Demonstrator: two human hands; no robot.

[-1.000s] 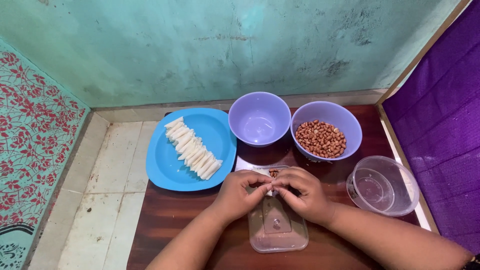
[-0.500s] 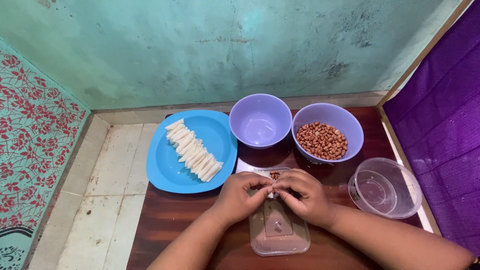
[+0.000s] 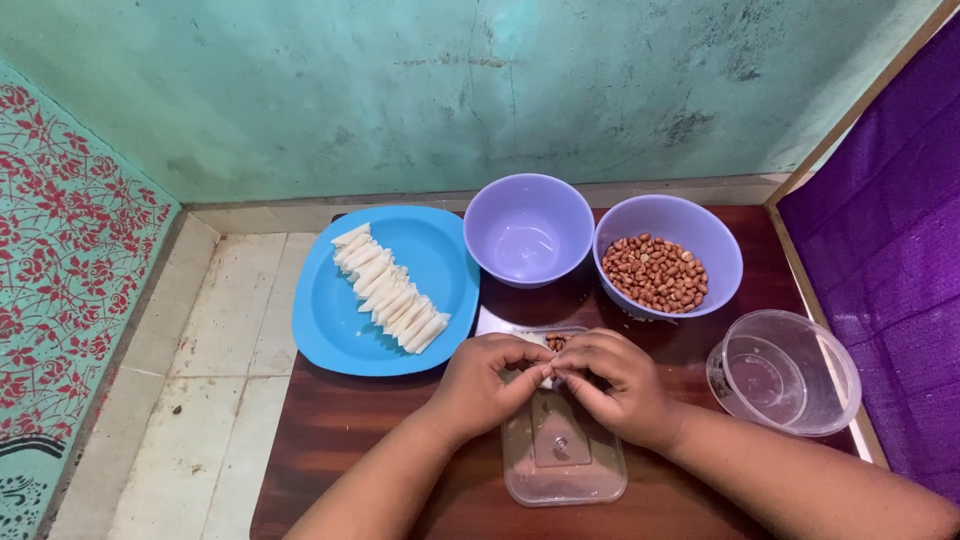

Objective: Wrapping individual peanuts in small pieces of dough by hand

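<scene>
My left hand (image 3: 482,383) and my right hand (image 3: 613,383) meet over a clear plastic lid (image 3: 563,459) on the dark wooden board (image 3: 340,440). Together their fingertips pinch a small white wrapper (image 3: 545,377) with a few peanuts (image 3: 555,342) showing at its top. A blue plate (image 3: 335,320) to the left carries a row of folded white wrappers (image 3: 390,290). Beyond my hands stand an empty lilac bowl (image 3: 527,230) and a lilac bowl of peanuts (image 3: 662,270).
A clear round plastic tub (image 3: 785,372) stands empty at the right, beside a purple cloth (image 3: 885,240). Pale floor tiles (image 3: 210,370) lie left of the board. A turquoise wall (image 3: 450,90) closes the back.
My hands stay pinched on the wrapper with small finger shifts. The view has drifted slightly, so everything sits a little higher and to the right.
</scene>
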